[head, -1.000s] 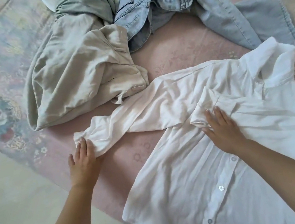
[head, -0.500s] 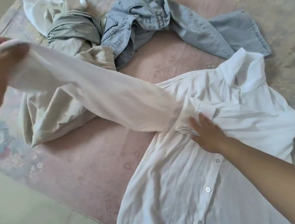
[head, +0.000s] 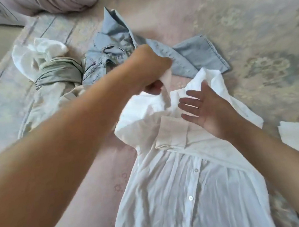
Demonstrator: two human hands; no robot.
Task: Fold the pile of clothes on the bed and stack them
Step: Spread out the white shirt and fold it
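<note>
On the bed (head: 247,22), your left hand (head: 150,71) pinches the white shirt (head: 175,196) sleeve at 12 o'clock, right hand (head: 207,109) spread beside the collar: lay the sleeve flat across the chest, smoothing creases.

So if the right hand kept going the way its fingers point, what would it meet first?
Probably the sleeve that the left hand grips; the right hand points left over the white shirt. Depth is unclear.

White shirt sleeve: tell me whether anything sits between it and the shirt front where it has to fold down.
Nothing visible blocks it. The left hand grips the sleeve above the white shirt; the open right hand hovers beside the collar, off the fold path. The denim shirt lies beyond.
</note>
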